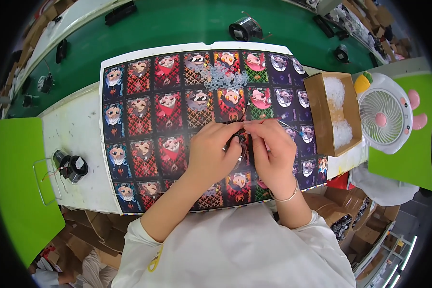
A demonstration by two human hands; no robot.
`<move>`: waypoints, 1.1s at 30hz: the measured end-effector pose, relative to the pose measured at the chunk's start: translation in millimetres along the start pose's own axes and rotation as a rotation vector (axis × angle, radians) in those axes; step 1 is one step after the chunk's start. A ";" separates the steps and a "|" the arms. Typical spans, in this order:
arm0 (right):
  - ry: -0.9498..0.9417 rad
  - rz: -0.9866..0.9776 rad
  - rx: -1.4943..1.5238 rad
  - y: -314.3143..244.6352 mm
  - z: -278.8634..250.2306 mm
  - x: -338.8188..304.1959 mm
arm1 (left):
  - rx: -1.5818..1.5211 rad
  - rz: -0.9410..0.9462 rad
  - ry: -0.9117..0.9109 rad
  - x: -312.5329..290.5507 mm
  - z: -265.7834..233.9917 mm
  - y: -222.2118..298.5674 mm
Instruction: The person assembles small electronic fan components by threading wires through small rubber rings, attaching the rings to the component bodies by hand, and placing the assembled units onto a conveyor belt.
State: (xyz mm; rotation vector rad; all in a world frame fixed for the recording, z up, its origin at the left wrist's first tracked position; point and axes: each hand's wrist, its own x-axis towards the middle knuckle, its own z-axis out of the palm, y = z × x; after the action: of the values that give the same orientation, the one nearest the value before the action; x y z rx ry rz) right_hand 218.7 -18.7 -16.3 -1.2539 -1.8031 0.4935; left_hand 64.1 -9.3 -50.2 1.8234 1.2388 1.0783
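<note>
My left hand [211, 152] and my right hand [274, 152] meet over the middle of a printed sheet [144, 129], their fingertips pinched together. Between the palms shows a dark, rounded part [239, 156] with a shiny edge, mostly hidden; my left fingers and thumb close around its upper side. Fine dark and red strands, wire-like, show by the fingertips. What exactly my right fingers pinch is too small to tell. Beside the right knuckles, a thin rod [289, 126] with a bluish end slants over the sheet. Beyond both hands lies a loose pile of small clear rings [223, 77].
An open cardboard box [319, 103] with bagged clear pieces stands right, beside a white desk fan [385, 113]. Black cylindrical units with wires sit left [71, 165] and on the green surface beyond [245, 30]. Green boards [21, 177] flank the table. Another person's arm appears lower left.
</note>
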 end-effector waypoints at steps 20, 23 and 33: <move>-0.133 0.136 -0.522 47.3 -54.4 -9.4 | -0.193 -0.192 -0.039 -2.7 -5.2 3.3; -0.187 0.164 -0.670 62.3 -53.5 -17.6 | -0.233 -0.233 -0.001 -3.6 -4.2 4.7; -0.226 0.025 0.055 1.0 -8.9 -8.7 | -0.110 -0.091 0.049 -5.6 0.4 -0.4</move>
State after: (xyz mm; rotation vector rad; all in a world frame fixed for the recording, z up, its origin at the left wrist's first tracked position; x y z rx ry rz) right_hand 227.7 -27.4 -15.8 -1.2238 -1.9483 0.7180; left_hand 63.2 -14.5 -52.0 1.6517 1.2530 1.1243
